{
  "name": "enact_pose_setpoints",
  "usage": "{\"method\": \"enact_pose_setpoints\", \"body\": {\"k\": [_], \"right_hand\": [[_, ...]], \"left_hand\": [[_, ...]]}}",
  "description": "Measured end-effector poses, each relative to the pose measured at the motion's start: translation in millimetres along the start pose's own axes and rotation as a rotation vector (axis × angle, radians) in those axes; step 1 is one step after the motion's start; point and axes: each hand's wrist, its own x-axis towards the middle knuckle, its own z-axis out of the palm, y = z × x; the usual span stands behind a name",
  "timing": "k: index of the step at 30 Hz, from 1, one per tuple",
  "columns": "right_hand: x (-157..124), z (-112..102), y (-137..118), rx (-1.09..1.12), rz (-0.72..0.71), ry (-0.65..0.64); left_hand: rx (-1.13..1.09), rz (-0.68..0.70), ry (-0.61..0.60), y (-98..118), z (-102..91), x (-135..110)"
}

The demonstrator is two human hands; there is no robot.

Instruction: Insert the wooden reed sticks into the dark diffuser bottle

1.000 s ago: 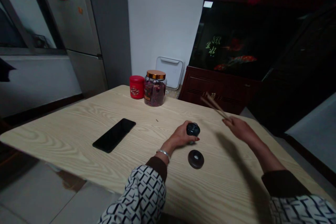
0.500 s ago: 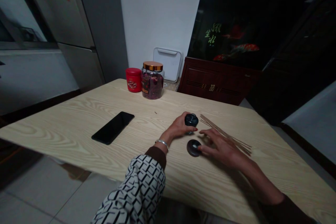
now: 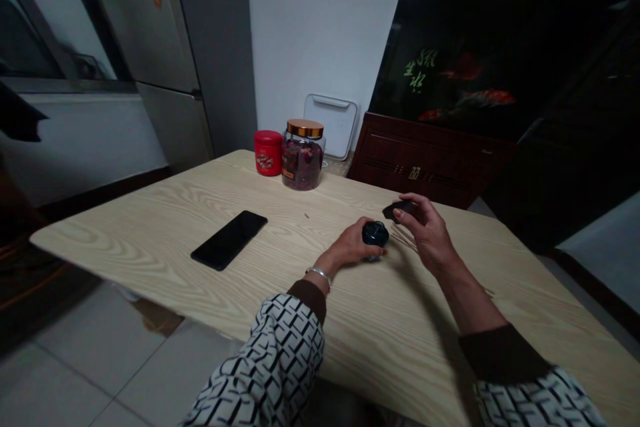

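The left hand [image 3: 353, 248] has its grip wrapped round the small dark jar [image 3: 375, 233], which stands upright on the bench [image 3: 150, 227], a little right of the middle. The right hand [image 3: 427, 237] pinches the dark lid [image 3: 397, 209] in its fingertips, up in the air just above and to the right of the jar's mouth, close but apart from it. Thin sticks [image 3: 403, 237] lie flat on the bench beneath that hand, their length running off to the right. A black phone [image 3: 229, 240] lies well apart to the left.
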Motion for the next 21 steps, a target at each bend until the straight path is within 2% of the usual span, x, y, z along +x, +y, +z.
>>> {"method": "enact_pose_setpoints", "body": {"k": [3,6,10,13,17,21], "right_hand": [[13.2,15.7,17.6,0.071,0.011,0.091],[13.7,18.2,28.1,0.009,-0.007,0.021],[6.2,7.4,29.3,-0.152,-0.057,-0.078],[4.3,-2.7,22.1,-0.315,-0.087,-0.159],[11.4,-12.4,2.7,-0.627,-0.108,-0.347],[23.3,-8.3,-19.7,-0.954,-0.158,-0.447]], "left_hand": [[0.026,0.0,0.003,2.8,-0.7,-0.6],[0.011,-0.006,-0.003,2.0,-0.3,0.8],[-0.044,-0.014,-0.006,0.1,0.6,2.3],[-0.055,-0.009,-0.02,1.9,-0.4,1.0],[-0.047,0.007,-0.033,5.0,-2.7,-1.0],[-0.022,0.0,-0.026,1.8,-2.2,0.4]]}}
